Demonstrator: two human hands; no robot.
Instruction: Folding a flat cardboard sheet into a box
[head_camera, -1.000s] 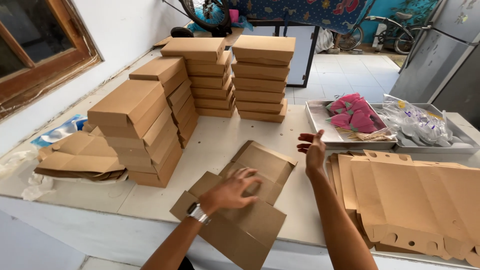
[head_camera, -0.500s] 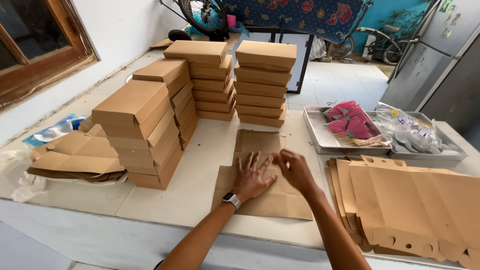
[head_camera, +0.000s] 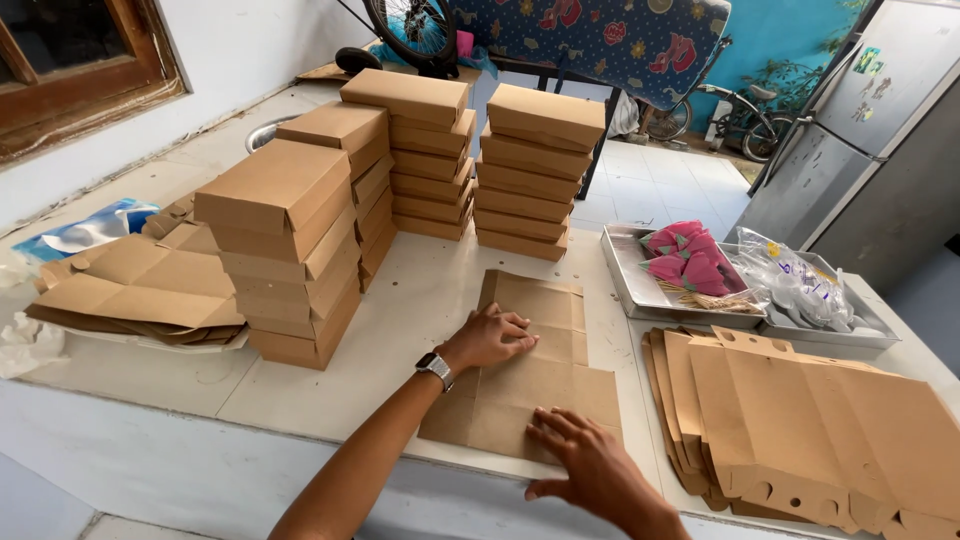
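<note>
A flat brown cardboard box blank (head_camera: 535, 375) lies on the white counter in front of me. My left hand (head_camera: 490, 338), with a watch on its wrist, presses flat on the blank's left middle part. My right hand (head_camera: 585, 462) rests with spread fingers on the blank's near right corner, at the counter's front edge. Neither hand grips anything. A pile of unfolded brown blanks (head_camera: 800, 420) lies just right of my right hand.
Several stacks of folded brown boxes (head_camera: 400, 170) stand at the back and left. Loose flattened cardboard (head_camera: 130, 290) lies far left. Two metal trays (head_camera: 640, 285) at the right hold pink items and clear plastic bags. A grey fridge (head_camera: 860, 140) stands beyond.
The cardboard blank has been turned and laid flat in front of me. My right hand came from the air down onto its near corner; my left hand now presses its middle.
</note>
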